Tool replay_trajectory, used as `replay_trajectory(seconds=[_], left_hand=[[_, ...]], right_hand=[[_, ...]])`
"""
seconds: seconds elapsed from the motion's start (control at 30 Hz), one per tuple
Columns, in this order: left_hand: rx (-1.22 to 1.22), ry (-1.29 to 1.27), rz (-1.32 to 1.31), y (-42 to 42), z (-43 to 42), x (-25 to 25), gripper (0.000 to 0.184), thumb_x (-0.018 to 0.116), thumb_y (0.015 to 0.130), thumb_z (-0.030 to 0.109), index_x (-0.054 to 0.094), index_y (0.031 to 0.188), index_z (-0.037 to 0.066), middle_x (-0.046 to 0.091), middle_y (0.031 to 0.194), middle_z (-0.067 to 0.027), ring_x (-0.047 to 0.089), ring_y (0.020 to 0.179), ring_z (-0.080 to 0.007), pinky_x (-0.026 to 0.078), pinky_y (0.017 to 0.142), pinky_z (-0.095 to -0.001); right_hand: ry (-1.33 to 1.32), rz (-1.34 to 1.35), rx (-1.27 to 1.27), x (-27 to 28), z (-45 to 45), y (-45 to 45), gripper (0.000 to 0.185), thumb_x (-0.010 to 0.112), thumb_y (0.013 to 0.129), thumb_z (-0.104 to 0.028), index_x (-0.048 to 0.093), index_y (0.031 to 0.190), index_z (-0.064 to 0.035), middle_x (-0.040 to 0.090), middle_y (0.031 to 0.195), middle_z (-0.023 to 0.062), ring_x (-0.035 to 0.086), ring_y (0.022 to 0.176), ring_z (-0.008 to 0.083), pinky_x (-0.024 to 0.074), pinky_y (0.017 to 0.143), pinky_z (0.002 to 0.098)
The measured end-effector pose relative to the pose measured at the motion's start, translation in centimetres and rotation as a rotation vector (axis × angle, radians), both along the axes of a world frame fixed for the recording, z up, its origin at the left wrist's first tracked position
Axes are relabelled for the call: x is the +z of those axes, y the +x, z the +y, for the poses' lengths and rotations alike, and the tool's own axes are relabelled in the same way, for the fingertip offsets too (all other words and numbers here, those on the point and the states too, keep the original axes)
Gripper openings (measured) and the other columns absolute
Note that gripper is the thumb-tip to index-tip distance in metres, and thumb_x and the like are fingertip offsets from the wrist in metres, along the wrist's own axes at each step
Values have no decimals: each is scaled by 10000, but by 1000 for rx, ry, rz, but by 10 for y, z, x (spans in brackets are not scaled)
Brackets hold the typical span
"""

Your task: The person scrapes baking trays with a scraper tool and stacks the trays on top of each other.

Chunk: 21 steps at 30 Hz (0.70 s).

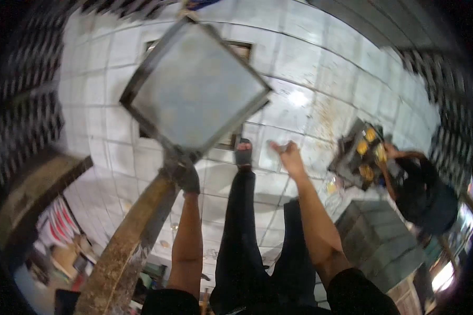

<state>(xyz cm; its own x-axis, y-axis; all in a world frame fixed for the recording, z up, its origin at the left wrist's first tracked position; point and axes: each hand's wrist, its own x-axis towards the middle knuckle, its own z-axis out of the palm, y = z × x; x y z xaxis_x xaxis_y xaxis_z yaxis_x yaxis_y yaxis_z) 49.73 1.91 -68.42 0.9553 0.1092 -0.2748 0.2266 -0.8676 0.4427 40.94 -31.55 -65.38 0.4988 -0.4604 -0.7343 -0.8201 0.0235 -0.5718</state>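
Note:
My left hand, in a dark glove, is closed on the lower corner of a square framed panel. The panel has a pale grey face and a dark rim, and motion smears it a little. It covers most of a dark-edged square on the white tiled floor, whose corners show around it. To the right, my right hand is bare and holds nothing. Its fingers are apart, over the tiles beside my foot.
A thick worn post rises close to my left forearm. At right, a person reaches to a dark tray with several yellow round things. Stacked grey blocks stand near my right arm. A ledge lies left.

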Motion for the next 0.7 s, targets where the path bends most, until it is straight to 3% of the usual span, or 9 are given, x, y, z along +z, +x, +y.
replay_trajectory(seconds=[0.07, 0.1, 0.2, 0.27, 0.33, 0.43, 0.5, 0.57, 0.7], left_hand=[[-162, 23, -96, -34, -59, 9, 578, 596, 1027, 235, 395, 1513, -3, 598, 1352, -274, 609, 1219, -341, 497, 979, -439], [-235, 16, -121, -55, -90, 7, 578, 589, 1032, 236, 388, 1520, 0, 591, 1361, -279, 599, 1239, -342, 489, 992, -447], [-434, -447, 134, -118, -178, -13, 498, 581, 1034, 207, 471, 1458, -30, 576, 1417, -209, 572, 1295, -316, 413, 1121, -405], [-548, -449, 390, -162, -243, -21, 496, 590, 1018, 192, 469, 1460, 3, 577, 1419, -172, 571, 1304, -280, 419, 1116, -378], [-654, -375, 392, -224, -285, -63, 482, 614, 1004, 189, 493, 1436, 10, 605, 1372, -169, 626, 1214, -278, 469, 1056, -366], [-690, -428, 433, -311, -353, -116, 402, 613, 982, 210, 559, 1337, 28, 679, 1109, -194, 679, 1065, -294, 513, 963, -387], [-723, -429, 517, -361, -399, -145, 398, 618, 977, 220, 572, 1320, 24, 682, 1079, -202, 686, 1032, -294, 519, 940, -391], [-743, -425, 598, -401, -440, -188, 395, 622, 971, 230, 585, 1303, 20, 685, 1049, -211, 693, 998, -294, 526, 917, -395], [-1013, -487, 332, -459, -516, -291, 404, 638, 946, 261, 620, 1266, 15, 695, 1075, -247, 682, 978, -374, 523, 897, -431]], right_hand=[[-37, -159, 31, -57, -4, -113, 526, 801, 887, -347, 655, 1060, 129, 703, 840, 256, 685, 764, 291, 535, 737, 434], [-80, -88, 10, -35, -11, -144, 550, 793, 889, -367, 647, 1058, 135, 690, 816, 272, 686, 754, 328, 529, 721, 450], [-105, -125, -73, -17, -32, -251, 564, 782, 895, -388, 643, 1063, 132, 680, 793, 289, 693, 750, 382, 526, 699, 464], [-76, -242, -125, -36, -42, -329, 554, 778, 899, -388, 647, 1070, 123, 682, 796, 291, 698, 756, 398, 530, 694, 462], [93, 69, 2, -62, -56, -409, 503, 769, 916, -350, 654, 1142, 85, 715, 860, 264, 721, 784, 369, 553, 722, 425], [233, -22, -291, -75, -75, -492, 472, 749, 944, -330, 655, 1169, 74, 739, 923, 225, 736, 812, 271, 559, 739, 391], [299, -59, -475, -77, -95, -534, 411, 718, 979, -288, 661, 1189, 61, 752, 983, 145, 701, 903, 164, 546, 794, 341], [323, -84, -546, -84, -109, -572, 391, 711, 985, -275, 666, 1196, 51, 749, 1020, 122, 688, 938, 158, 538, 822, 330], [352, -110, -631, -128, -122, -647, 371, 706, 993, -267, 675, 1207, 34, 742, 1081, 98, 674, 987, 159, 526, 869, 323]])
